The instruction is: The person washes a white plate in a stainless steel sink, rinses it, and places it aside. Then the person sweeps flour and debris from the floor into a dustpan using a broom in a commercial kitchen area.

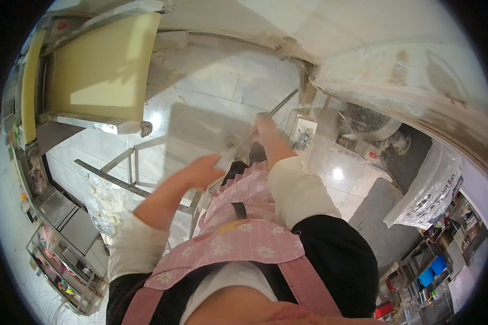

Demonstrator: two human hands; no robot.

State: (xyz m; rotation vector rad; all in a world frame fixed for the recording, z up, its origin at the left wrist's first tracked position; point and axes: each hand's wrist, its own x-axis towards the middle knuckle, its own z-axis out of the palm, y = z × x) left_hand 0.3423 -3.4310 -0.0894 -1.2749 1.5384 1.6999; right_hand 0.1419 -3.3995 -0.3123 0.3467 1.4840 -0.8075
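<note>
My right hand (264,128) is closed around a thin metal rod (284,102), which slants up and to the right over the tiled floor toward the foot of a wall or machine frame. To the left, my left hand (206,170) is slightly blurred, its fingers apart, and nothing shows in it. It hovers in front of the pink floral apron (244,239). The lower end of the rod, below my right hand, is blurred and partly hidden.
A wide yellow sheet (101,69) hangs over a machine frame at upper left. A metal-legged table (110,177) with floury residue stands at left. A plastic bag (431,191), a grey board (380,219) and a wire shelf (61,272) stand around me.
</note>
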